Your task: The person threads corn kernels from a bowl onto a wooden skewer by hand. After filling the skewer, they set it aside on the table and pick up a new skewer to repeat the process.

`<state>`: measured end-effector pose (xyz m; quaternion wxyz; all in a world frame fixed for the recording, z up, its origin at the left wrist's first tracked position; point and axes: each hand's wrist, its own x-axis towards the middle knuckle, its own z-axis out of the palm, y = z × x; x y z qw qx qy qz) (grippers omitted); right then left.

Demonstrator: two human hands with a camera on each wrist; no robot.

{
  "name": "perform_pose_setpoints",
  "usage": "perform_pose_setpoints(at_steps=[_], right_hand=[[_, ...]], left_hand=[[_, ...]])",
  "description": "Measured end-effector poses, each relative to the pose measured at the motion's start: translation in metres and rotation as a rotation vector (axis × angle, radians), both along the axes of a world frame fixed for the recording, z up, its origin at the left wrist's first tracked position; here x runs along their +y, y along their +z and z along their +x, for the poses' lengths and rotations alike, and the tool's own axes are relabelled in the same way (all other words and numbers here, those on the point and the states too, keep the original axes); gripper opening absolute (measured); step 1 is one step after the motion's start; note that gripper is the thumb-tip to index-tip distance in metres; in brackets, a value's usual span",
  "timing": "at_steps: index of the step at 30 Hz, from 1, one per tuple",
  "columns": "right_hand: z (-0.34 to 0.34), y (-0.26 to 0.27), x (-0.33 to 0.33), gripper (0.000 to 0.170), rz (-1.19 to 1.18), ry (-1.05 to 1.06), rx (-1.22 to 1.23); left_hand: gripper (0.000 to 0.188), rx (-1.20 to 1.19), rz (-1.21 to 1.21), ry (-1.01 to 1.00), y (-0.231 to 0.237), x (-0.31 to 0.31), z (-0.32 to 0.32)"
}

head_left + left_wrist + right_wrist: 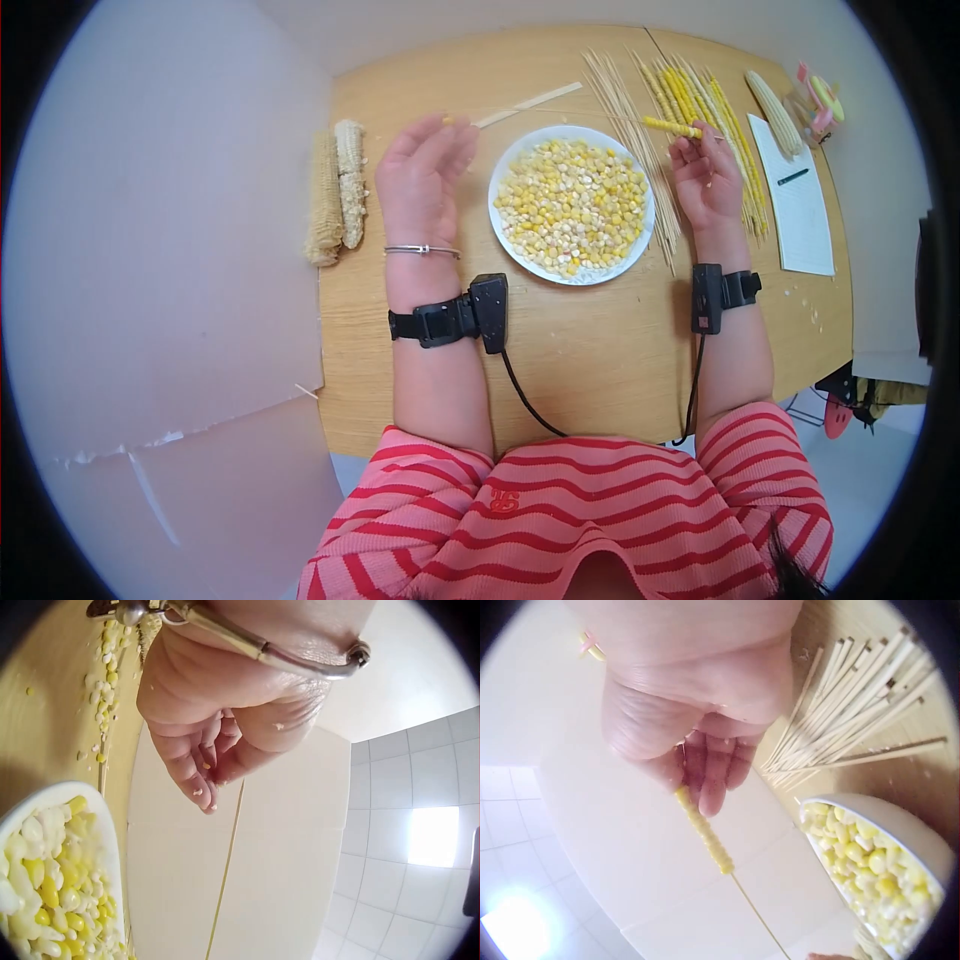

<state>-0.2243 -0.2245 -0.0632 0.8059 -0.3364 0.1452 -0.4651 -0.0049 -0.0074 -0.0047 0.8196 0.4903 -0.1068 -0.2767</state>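
Plate (pixel 520 255) of kernels (pixel 572 205) left of skewers (pixel 622 108)

Bright, fairly even light covers the tabletop (pixel 590 345), with soft shadows, including a darker patch on the wood beside the plate (pixel 900 817) in the right wrist view. In the left wrist view a square light (pixel 435 836) burns out to pure white among pale tiles (pixel 375 885); in the right wrist view the glare spreads into a hazy glow, and the picture looks washed out. The bracelet (pixel 266 654) catches small highlights. The head view's wide lens bows the tabletop's edges, and black rounds off the corners in all three views. The left hand (pixel 418 175) looks slightly smeared at the fingertips in the head view.
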Motion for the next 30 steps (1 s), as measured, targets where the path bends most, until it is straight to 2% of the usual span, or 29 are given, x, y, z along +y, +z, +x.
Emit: perform_pose_setpoints(at_steps=[7, 30], right_hand=[[0.0004, 0.0006, 0.0002, 0.017, -0.008, 0.028, 0.001], [0.0019, 0.0018, 0.0007, 0.017, -0.042, 0.024, 0.045]], left_hand=[[0.026, 0.0, -0.042, 0.002, -0.0037, 0.0001, 0.0028], [0.021, -0.065, 0.013, 0.115, -0.0001, -0.0015, -0.0007]])
